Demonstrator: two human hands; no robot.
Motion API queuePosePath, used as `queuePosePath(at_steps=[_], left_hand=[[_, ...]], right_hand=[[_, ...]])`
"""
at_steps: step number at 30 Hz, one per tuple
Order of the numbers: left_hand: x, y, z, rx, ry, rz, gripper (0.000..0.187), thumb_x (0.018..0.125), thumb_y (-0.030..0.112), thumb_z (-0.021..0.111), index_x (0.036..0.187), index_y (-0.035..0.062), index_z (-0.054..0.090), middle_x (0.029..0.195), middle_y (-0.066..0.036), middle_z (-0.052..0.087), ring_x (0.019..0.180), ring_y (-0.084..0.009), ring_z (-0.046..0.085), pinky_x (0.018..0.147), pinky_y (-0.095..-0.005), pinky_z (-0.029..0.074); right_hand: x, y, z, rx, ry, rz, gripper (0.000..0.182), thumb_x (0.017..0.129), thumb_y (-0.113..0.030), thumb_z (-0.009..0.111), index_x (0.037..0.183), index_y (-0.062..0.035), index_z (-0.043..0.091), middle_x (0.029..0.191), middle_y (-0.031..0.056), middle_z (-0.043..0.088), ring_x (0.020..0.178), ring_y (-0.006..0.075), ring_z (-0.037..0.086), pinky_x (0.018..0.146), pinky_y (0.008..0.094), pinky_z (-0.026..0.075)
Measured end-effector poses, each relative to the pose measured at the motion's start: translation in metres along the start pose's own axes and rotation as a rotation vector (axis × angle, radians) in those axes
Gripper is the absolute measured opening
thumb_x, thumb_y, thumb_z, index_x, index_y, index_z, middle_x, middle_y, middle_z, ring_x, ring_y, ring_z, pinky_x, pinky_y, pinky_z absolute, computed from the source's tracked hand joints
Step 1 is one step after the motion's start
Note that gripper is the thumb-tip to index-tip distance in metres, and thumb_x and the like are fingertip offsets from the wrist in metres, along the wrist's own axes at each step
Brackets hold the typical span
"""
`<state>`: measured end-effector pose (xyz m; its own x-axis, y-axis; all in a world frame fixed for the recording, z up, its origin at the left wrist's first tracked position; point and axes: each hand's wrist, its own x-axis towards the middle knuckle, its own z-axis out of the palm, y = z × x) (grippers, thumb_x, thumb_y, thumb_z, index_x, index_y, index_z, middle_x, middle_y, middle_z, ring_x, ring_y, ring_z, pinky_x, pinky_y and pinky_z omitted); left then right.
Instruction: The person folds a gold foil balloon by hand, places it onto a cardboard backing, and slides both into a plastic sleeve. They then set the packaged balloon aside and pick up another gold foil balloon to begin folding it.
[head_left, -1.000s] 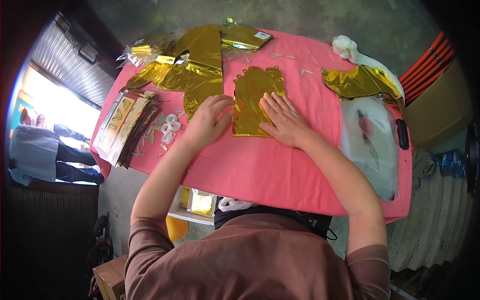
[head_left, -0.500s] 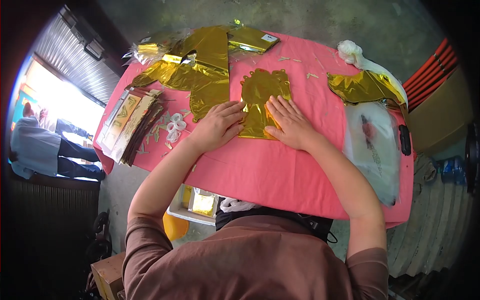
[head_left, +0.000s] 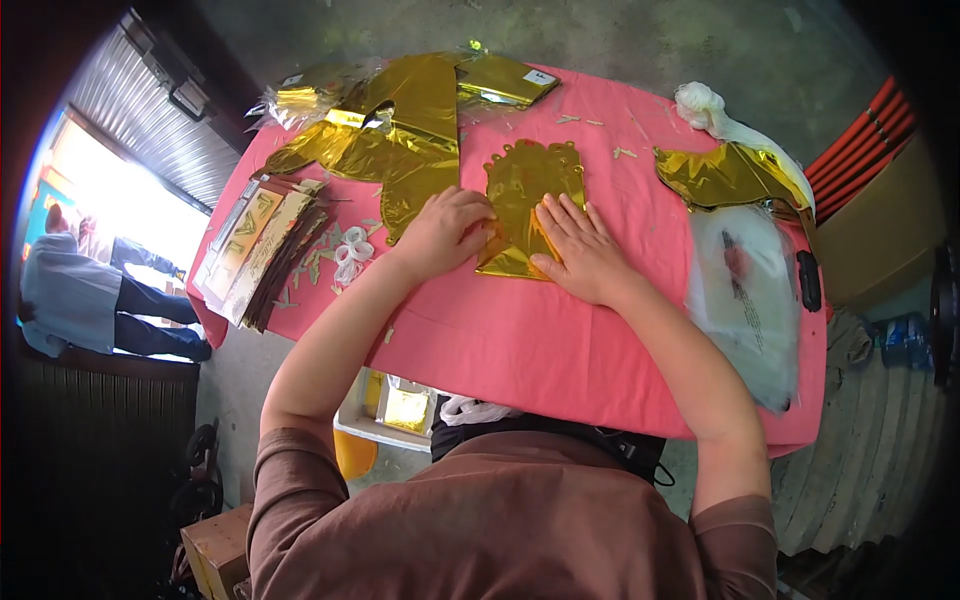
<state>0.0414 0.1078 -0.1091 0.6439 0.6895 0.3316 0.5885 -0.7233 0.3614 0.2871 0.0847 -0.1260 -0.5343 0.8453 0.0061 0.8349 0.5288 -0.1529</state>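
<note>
A folded gold foil balloon (head_left: 533, 180) with a scalloped far edge lies on the pink cloth in front of me. My left hand (head_left: 446, 234) is at its left edge, fingers bent and thumb drawn in, pinching the foil there; the fingertips are partly hidden. Flat across the right side of the foil rests my right hand (head_left: 585, 248), fingers stretched out and holding nothing. Left of it a larger gold foil balloon (head_left: 420, 130) is spread out, its lower end close to my left hand.
Printed cards (head_left: 245, 245) are stacked at the left, near white ribbon loops (head_left: 352, 256) and scattered slips. Clear plastic bags (head_left: 745, 300) and another gold foil piece (head_left: 725, 175) lie at the right. Packaged foil (head_left: 505, 78) sits at the back. A person (head_left: 80, 290) stands far left.
My left hand has gone from lying on the foil to bent fingers at its left edge, and the foil has shifted slightly. My right hand stays almost still.
</note>
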Motion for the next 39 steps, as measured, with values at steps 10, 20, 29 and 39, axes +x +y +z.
queuePosePath(at_steps=[10,20,29,39], left_hand=[[0.063,-0.038,0.012,0.052,0.012,-0.602,0.043,0.068,0.031,0.073,0.096,0.0011,0.061,0.100,-0.016,0.062,0.098,-0.0315,0.059,0.084,-0.0388,0.048],[0.104,-0.061,0.008,-0.041,-0.211,-0.645,0.046,0.060,0.035,0.076,0.078,-0.0059,0.066,0.073,-0.017,0.066,0.065,-0.0254,0.064,0.061,-0.0346,0.051],[0.082,-0.063,0.013,-0.748,-0.087,-0.771,0.015,0.071,0.010,0.072,0.068,-0.0002,0.062,0.058,-0.004,0.056,0.046,-0.0112,0.050,0.043,-0.0258,0.040],[0.031,-0.016,0.014,-0.882,0.050,-0.694,0.007,0.080,0.006,0.069,0.083,0.0007,0.065,0.073,0.001,0.062,0.061,-0.0060,0.053,0.057,-0.0219,0.042]], right_hand=[[0.000,-0.001,0.003,-0.007,-0.013,0.014,0.071,0.093,-0.050,0.035,0.145,-0.0048,0.017,0.153,0.0126,0.012,0.142,0.0250,0.008,0.115,0.0427,0.005],[0.000,-0.002,-0.002,0.034,-0.030,0.011,0.072,0.093,-0.049,0.035,0.145,-0.0040,0.016,0.152,0.0144,0.013,0.142,0.0269,0.008,0.114,0.0440,0.004],[0.000,0.001,0.000,0.118,0.012,-0.015,0.070,0.092,-0.048,0.040,0.144,-0.0046,0.022,0.152,0.0152,0.015,0.142,0.0274,0.010,0.114,0.0432,0.004],[0.015,0.058,0.027,1.202,0.405,0.333,0.037,0.079,-0.008,0.067,0.113,0.0020,0.053,0.095,0.0060,0.060,0.075,0.0104,0.057,0.062,0.0207,0.046]])
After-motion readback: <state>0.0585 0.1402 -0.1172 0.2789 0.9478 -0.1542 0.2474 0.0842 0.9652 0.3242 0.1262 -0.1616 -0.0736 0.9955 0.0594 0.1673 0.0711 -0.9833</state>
